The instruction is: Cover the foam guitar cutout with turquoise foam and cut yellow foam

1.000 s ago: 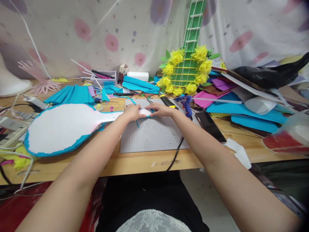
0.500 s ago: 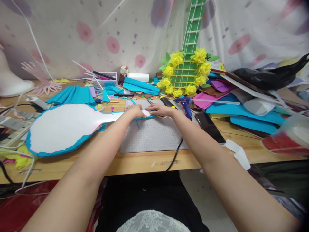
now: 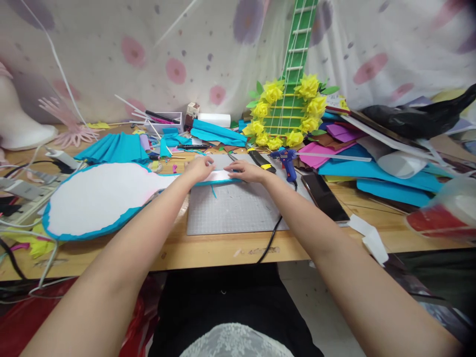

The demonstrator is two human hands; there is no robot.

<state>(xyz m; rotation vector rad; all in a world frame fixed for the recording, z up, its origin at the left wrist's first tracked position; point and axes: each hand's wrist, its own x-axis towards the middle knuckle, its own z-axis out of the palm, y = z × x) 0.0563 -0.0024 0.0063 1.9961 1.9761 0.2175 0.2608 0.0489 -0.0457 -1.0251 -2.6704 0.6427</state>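
A white guitar-shaped cutout point(image 3: 98, 198) with blue crepe paper round its edge lies across the left of the table. Its narrow neck point(image 3: 219, 176) runs right onto a grey cutting mat point(image 3: 230, 213). My left hand point(image 3: 200, 168) is closed on the neck, fingers bent over it. Closer to the neck's end, my right hand point(image 3: 245, 171) grips it, fingers over the top. White surface shows between the two hands. A thin blue strip point(image 3: 213, 192) hangs from the near edge onto the mat. The undersides of my fingers are hidden.
Behind the mat stands a green guitar-shaped piece point(image 3: 293, 74) with yellow paper flowers. A yellow-black cutter point(image 3: 261, 161), blue glue gun point(image 3: 287, 163) and phone point(image 3: 324, 197) lie near my right hand. Blue crepe paper point(image 3: 113, 148), stacked coloured sheets point(image 3: 394, 171) and a plastic cup point(image 3: 444, 213) surround them.
My left hand has slid left along the neck, widening the gap between my hands and baring more white surface. My right hand stays near the neck's end. The view has shifted slightly.
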